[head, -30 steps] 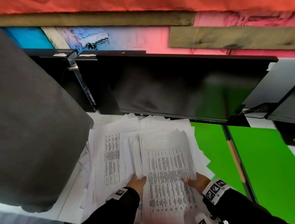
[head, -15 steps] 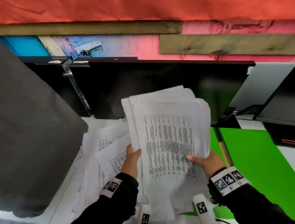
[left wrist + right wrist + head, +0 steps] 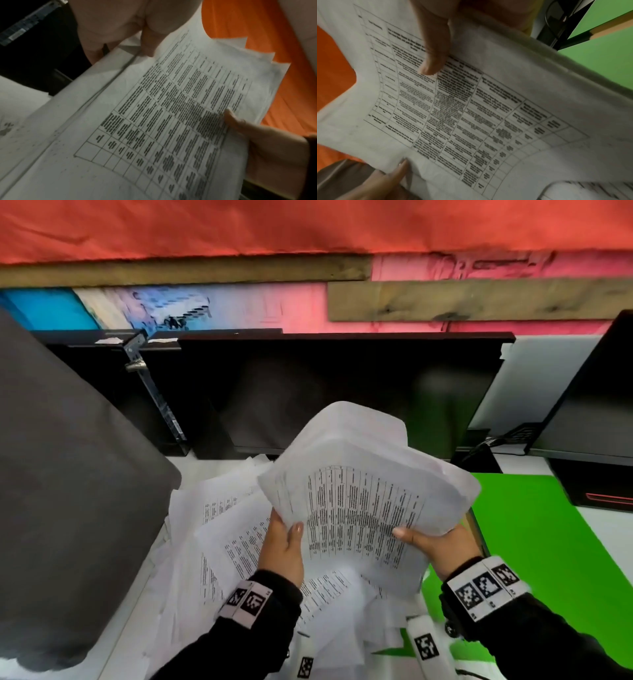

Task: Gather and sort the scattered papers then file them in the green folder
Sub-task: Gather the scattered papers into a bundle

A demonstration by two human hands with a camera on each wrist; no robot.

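Observation:
A thick stack of printed papers [image 3: 363, 491] is held up above the desk, bowed and tilted to the right. My left hand [image 3: 286, 546] grips its left edge, thumb on the top sheet. My right hand [image 3: 431, 542] grips its right edge the same way. The top sheet's printed table [image 3: 171, 115] fills the left wrist view and shows as a table [image 3: 462, 115] in the right wrist view. More loose papers [image 3: 219, 529] lie scattered on the desk underneath. The open green folder [image 3: 548, 542] lies flat to the right.
A dark monitor [image 3: 342, 392] stands behind the papers, with other screens [image 3: 589, 412] at the right. A large grey covered object [image 3: 68, 491] fills the left side. A white desk edge [image 3: 113, 645] shows at the lower left.
Both hands lifted the stack off the desk pile and raised it. It now bows and leans to the right, toward the green folder.

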